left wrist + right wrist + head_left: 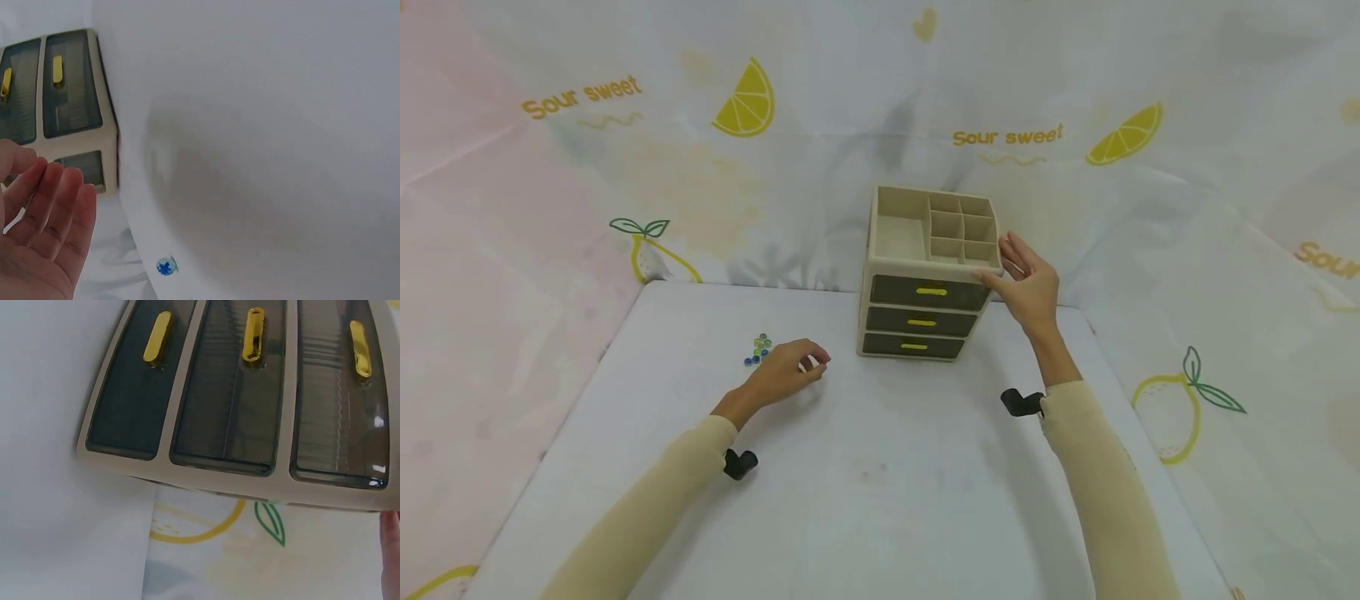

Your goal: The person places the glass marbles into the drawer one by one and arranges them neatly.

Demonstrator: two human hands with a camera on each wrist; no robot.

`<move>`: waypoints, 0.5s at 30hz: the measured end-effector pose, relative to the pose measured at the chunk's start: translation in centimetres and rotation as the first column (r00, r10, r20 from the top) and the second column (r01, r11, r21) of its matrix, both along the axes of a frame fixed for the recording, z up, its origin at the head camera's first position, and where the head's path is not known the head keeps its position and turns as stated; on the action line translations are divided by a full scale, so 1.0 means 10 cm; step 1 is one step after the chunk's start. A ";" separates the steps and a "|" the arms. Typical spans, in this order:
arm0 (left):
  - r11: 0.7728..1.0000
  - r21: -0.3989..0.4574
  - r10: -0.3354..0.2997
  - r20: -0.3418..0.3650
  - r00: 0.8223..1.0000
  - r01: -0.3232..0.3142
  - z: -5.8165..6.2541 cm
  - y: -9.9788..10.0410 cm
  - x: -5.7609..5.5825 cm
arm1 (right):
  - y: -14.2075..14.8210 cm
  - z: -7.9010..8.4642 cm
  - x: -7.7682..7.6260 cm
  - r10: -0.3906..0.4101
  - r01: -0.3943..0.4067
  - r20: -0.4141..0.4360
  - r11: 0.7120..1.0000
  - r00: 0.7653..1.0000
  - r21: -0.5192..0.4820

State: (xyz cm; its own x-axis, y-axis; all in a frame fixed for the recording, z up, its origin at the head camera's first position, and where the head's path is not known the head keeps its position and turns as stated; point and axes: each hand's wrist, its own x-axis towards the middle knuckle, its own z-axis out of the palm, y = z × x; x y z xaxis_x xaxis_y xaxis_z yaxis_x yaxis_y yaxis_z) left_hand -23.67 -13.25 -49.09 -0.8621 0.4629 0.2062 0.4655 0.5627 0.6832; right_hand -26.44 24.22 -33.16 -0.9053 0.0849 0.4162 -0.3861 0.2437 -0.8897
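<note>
A beige desktop drawer organizer (866, 271) stands toward the back of the white table. It has three dark, see-through drawers with yellow handles, all closed, and a compartmented top. My right hand (1028, 287) holds its upper right corner, thumb at the front top edge and fingers along the side. In the right wrist view the drawer fronts (228, 394) fill the top, and part of a finger (391, 556) shows at the side. My left hand (786, 369) hovers left of the organizer, fingers loosely bent, holding nothing. Beside it lie several glass marbles (757, 353), blue and yellow-green.
One blue marble (166, 266) appears near the table edge in the left wrist view. A white cloth backdrop (820, 167) with lemon prints rises behind and beside the table (880, 500). Each sleeve carries a black wrist mount (1021, 402).
</note>
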 end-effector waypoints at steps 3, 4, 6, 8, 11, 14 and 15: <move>1.000 0.014 0.000 0.019 1.000 0.000 -0.01 0.06 0.01 | -0.01 -0.01 -0.01 -0.004 0.004 0.038 1.000 0.999 0.008; 1.000 0.015 0.004 0.026 1.000 -0.004 -0.02 0.07 0.01 | -0.01 -0.02 -0.02 -0.003 0.002 0.047 1.000 0.999 0.008; 1.000 0.028 0.002 0.035 0.999 -0.003 -0.04 0.10 0.02 | 0.01 -0.06 -0.06 0.001 -0.001 0.050 1.000 0.999 0.006; 0.999 0.046 0.003 0.044 0.999 -0.005 -0.05 0.14 0.02 | 0.04 -0.11 -0.11 -0.006 0.006 0.042 1.000 0.999 0.008; 0.994 0.111 -0.003 0.090 0.996 -0.007 -0.02 0.26 0.01 | 0.10 -0.18 -0.18 -0.021 0.021 0.016 1.000 1.000 0.017; 0.984 0.175 -0.003 0.163 0.987 -0.026 0.05 0.43 -0.02 | 0.10 -0.19 -0.19 -0.030 0.031 -0.003 0.999 1.000 0.016; 0.981 0.192 -0.005 0.181 0.983 -0.030 0.08 0.48 -0.03 | 0.10 -0.19 -0.19 -0.030 0.030 -0.006 0.999 1.000 0.015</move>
